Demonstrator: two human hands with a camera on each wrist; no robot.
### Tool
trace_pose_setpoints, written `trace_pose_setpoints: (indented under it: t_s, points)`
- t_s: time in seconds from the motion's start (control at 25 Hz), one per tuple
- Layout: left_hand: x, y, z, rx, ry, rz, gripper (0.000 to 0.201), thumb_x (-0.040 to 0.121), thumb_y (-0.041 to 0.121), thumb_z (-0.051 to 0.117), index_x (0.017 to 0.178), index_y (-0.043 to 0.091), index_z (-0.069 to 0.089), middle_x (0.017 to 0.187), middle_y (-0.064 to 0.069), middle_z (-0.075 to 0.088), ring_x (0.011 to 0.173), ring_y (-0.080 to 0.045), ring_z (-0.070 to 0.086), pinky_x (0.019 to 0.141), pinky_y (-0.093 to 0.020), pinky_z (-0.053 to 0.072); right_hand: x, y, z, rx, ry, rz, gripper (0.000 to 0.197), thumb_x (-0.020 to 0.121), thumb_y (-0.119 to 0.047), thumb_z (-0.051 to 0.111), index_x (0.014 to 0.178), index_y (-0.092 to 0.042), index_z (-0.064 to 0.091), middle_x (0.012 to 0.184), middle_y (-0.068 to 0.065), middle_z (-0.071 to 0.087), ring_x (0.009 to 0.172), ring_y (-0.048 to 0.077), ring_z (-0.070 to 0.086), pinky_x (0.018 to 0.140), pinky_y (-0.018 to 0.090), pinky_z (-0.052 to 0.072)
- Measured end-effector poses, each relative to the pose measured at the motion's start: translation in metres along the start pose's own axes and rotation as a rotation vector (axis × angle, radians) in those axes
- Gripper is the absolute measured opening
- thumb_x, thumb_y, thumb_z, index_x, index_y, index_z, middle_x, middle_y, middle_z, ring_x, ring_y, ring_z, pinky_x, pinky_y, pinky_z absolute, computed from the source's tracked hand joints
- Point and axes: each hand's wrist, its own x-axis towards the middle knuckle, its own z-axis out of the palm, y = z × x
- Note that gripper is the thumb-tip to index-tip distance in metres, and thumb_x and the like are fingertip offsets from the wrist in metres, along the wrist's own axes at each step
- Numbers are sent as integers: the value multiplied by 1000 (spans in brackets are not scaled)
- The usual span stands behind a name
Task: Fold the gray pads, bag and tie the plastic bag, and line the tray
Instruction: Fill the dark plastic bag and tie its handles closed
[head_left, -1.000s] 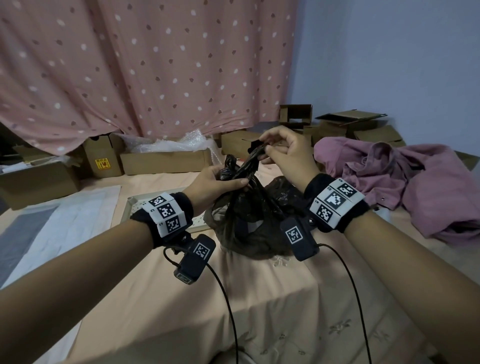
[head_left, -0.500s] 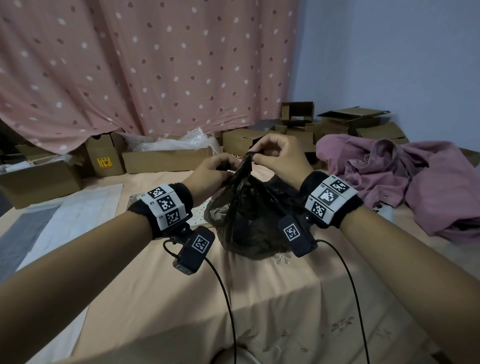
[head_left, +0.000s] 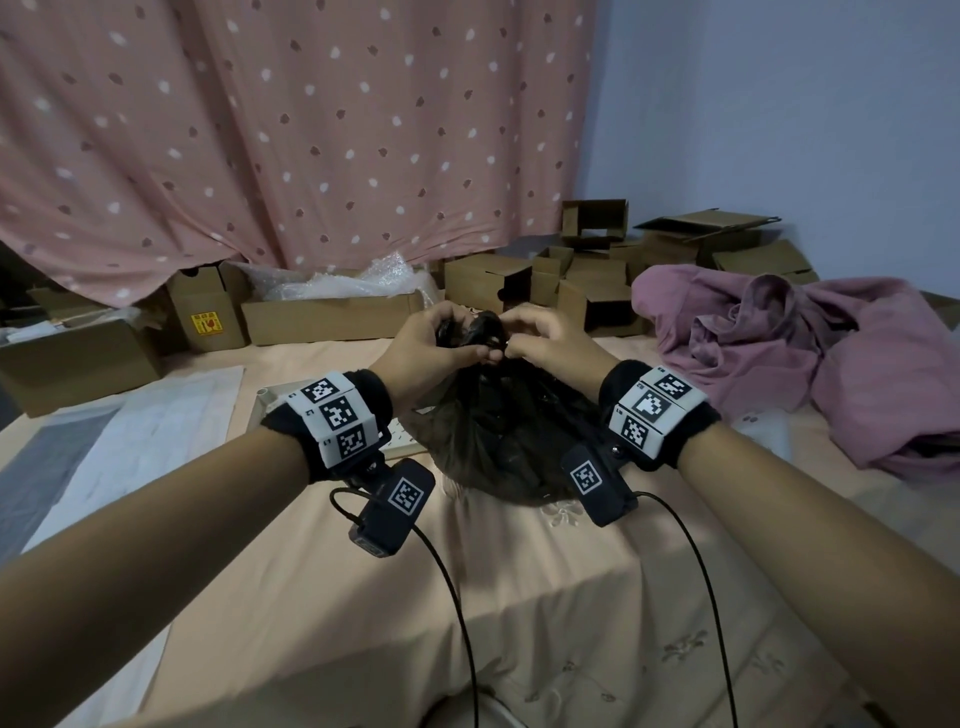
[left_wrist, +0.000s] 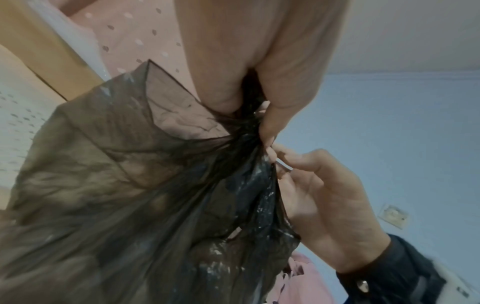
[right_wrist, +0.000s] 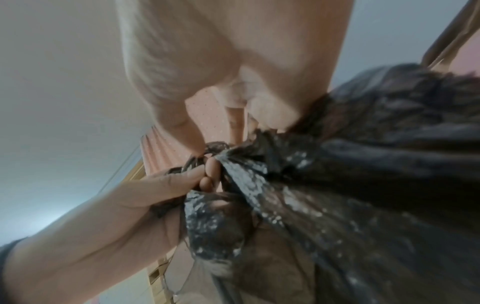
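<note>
Dotted pink curtain (head_left: 291, 130) behind. Open cardboard boxes (head_left: 592, 270) along its foot, one holding bubble wrap (head_left: 337, 280). Crumpled mauve cloth (head_left: 810, 358) at right, on peach bedspread (head_left: 545, 597). Blue wall (head_left: 779, 104) beyond.

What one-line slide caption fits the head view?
Left hand and right hand pinch the gathered neck of a black plastic bag on a peach bedspread.

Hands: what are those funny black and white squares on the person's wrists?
Each bare forearm wears a black fuzzy wristband with a white block of black square code patterns. Under each wrist hangs a small black camera box with one more code square, and a thin black cable runs from it toward the person.
</note>
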Motion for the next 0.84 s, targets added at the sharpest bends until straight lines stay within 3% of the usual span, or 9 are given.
trace_pose_setpoints:
  t_s: [0.08,0.16,0.28,0.36,0.48,0.6,0.68,0.76,0.84]
  points:
    - [1,-2,-2,83,3,39,21,83,-5,64,83,13,53,74,3,59,61,8,60,70,-12,49,0,4,0,-13,-50,-16,32,83,-7,70,113,-13,62,92,-8,63,89,4,65,84,17,52]
    - [3,-3,-1,123,-12,60,20,83,-4,64,83,13,53,75,-1,58,66,0,60,72,-15,48,1,6,4,17,-101,7,38,83,1,68,119,-9,57,92,-2,64,90,10,64,89,20,51]
    - [7,-2,1,266,-10,105,14,82,-1,65,87,9,57,78,-1,58,77,-15,57,77,-29,48,3,9,8,86,-125,30,41,85,9,61,124,-3,53,95,9,63,85,10,62,81,14,51]
    - [9,1,-3,384,24,144,12,80,3,65,88,11,59,77,3,58,77,-17,58,77,-33,49,4,10,6,127,-103,39,38,85,9,61,117,-12,56,92,6,66,80,6,65,79,17,53]
    - [12,3,-10,520,45,166,14,79,4,64,90,10,59,78,2,59,75,-17,57,72,-31,47,5,11,1,245,-25,78,32,88,7,58,113,-11,57,86,4,68,71,9,68,76,26,55]
    - [9,-1,-8,623,-39,167,19,78,6,64,97,9,58,82,2,56,76,-17,52,69,-26,39,5,6,-2,438,-7,107,31,88,8,55,116,-6,57,89,8,69,72,10,70,68,22,57]
    - [6,-4,-3,567,-43,189,26,83,7,63,108,8,56,92,1,60,82,-16,56,73,-26,41,4,3,-4,533,-27,133,31,87,9,56,114,-6,56,93,9,68,75,12,70,64,22,57]
    - [5,-3,-1,518,-58,255,37,86,10,62,122,12,55,109,1,62,97,-12,58,85,-21,46,2,4,-4,530,-38,171,29,86,8,57,109,-8,57,96,11,66,78,16,68,67,25,57]
    - [6,-4,2,533,-100,331,31,86,13,64,117,14,64,110,-2,66,101,-13,60,90,-23,47,-1,8,-4,488,-33,176,25,85,9,56,101,-10,57,98,13,62,80,18,64,71,28,53]
